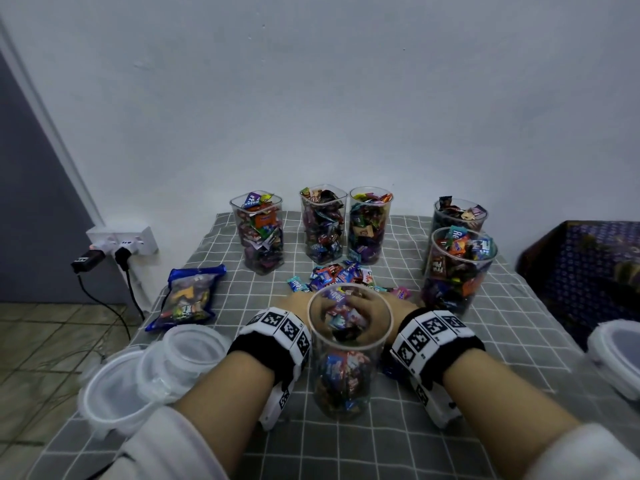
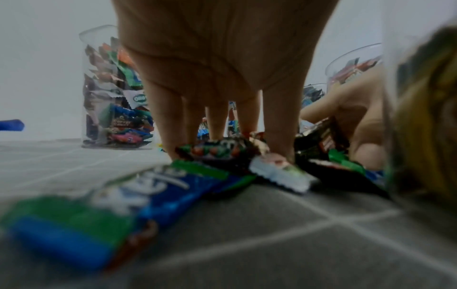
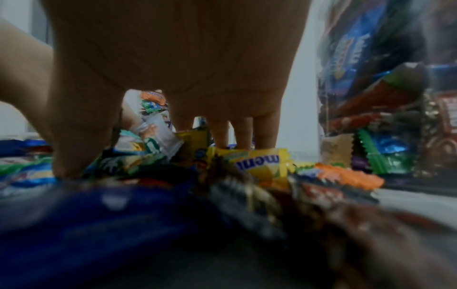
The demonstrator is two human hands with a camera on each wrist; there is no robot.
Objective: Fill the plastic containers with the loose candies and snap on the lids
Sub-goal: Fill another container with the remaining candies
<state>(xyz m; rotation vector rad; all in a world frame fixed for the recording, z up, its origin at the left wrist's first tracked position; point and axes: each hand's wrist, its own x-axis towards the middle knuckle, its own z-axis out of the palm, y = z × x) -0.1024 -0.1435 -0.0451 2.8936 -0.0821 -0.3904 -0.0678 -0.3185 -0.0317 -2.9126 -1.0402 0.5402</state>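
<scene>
Low centre of the head view, my half-full round container (image 1: 347, 362) stands nearest; past it my left hand (image 2: 217, 82) and right hand (image 3: 178, 78), fingers straight and spread, press down on the loose candies (image 1: 341, 276); light, slick, crinkly wrappers, so I'd scoop from beneath; five filled containers (image 1: 370, 226) stand lidless beyond.

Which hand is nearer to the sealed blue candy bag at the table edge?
Left. The left hand lies on the loose candies, just right of the blue candy bag; the right hand lies farther, beyond the half-filled container.
</scene>
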